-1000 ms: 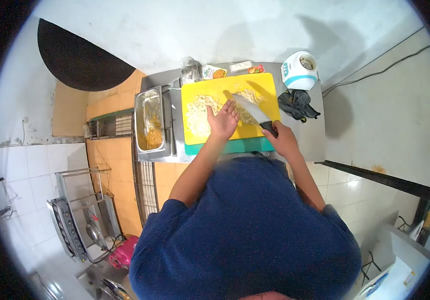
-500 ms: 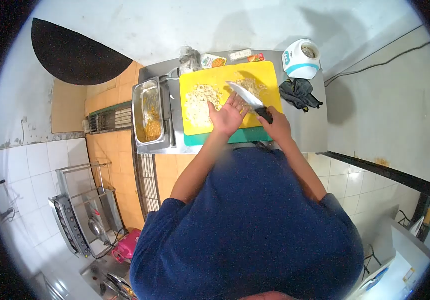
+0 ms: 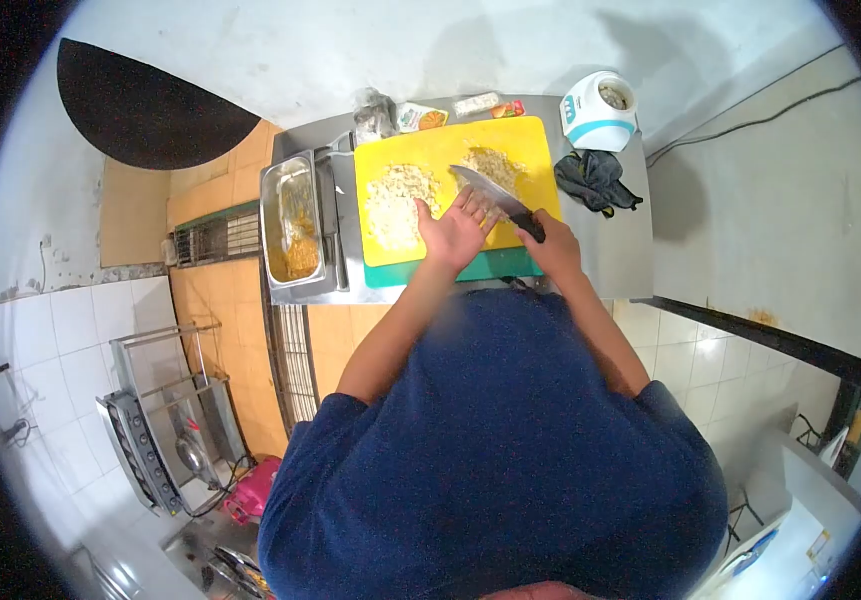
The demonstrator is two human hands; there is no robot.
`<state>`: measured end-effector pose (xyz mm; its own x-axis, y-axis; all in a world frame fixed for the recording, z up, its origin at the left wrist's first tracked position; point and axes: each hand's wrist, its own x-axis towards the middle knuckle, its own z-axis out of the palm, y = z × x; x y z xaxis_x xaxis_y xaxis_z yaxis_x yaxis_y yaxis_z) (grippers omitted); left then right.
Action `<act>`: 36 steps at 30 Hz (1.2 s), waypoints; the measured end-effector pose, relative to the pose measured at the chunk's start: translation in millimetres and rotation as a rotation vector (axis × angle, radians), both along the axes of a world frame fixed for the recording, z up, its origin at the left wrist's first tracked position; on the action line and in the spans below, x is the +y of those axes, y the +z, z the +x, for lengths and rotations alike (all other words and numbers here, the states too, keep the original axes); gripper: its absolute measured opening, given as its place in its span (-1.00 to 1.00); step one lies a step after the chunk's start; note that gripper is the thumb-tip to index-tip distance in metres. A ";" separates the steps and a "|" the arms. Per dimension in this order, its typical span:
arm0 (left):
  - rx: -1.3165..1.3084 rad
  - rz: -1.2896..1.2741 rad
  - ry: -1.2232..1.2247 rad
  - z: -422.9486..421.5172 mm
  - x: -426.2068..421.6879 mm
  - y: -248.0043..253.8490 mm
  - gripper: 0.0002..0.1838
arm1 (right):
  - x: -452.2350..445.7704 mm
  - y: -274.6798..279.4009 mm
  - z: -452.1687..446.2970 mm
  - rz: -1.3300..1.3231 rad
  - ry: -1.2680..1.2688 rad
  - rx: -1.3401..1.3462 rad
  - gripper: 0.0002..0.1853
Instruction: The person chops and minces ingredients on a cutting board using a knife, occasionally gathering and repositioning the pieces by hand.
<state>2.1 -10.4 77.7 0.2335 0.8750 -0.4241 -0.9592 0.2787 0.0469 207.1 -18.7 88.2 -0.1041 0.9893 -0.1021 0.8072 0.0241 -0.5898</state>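
My left hand [image 3: 455,233] is palm up with its fingers spread, over the front middle of the yellow cutting board [image 3: 540,145]. In my right hand [image 3: 556,246] is the black handle of a large knife [image 3: 495,192]. The blade points up and left, close above my left fingertips. Pale chopped pieces [image 3: 395,205] lie spread on the board's left half. A second heap of chopped pieces [image 3: 495,163] is at the upper right, partly behind the blade. A green board [image 3: 387,275] shows under the yellow one's front edge.
Left of the boards stands a metal tray [image 3: 266,225] with orange-yellow food. Behind them are a plastic bag [image 3: 374,115] and small packets [image 3: 420,117]. A white and teal appliance [image 3: 598,112] and a black bag [image 3: 595,182] are at the right of the metal table [image 3: 630,260].
The knife has come lower and left, with its blade now close to my left fingers. My left hand has turned further palm up. The view has shifted slightly.
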 end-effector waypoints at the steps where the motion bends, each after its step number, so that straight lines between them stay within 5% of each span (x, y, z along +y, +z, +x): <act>1: 0.023 0.009 0.004 -0.1 0.0 -0.7 0.21 | -0.2 -0.5 1.6 -0.012 -0.009 -0.007 -0.50; 9: 0.031 0.014 0.089 -2.8 3.5 -2.7 0.16 | -11.9 16.7 1.5 -0.084 0.113 0.115 -0.52; 18: -0.006 -0.003 0.109 -8.3 4.0 8.0 0.11 | 7.6 1.0 13.5 -0.063 -0.040 -0.046 -0.52; 22: 0.094 -0.140 0.155 -5.4 14.6 9.7 0.09 | 6.0 7.2 9.4 -0.012 0.059 0.045 -0.54; 25: -0.040 0.007 0.162 -7.4 19.4 -2.9 0.08 | -7.2 30.0 -8.0 -0.049 0.174 0.157 -0.53; 36: 0.117 -0.009 0.068 -9.9 17.1 -3.9 0.04 | 2.1 8.2 2.6 -0.018 0.012 -0.010 -0.50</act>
<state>-7.9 6.7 73.8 0.1219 0.8834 -0.4524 -0.9641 0.2137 0.1576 209.7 -16.5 96.4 -0.1149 0.9860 -0.1212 0.8128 0.0232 -0.5820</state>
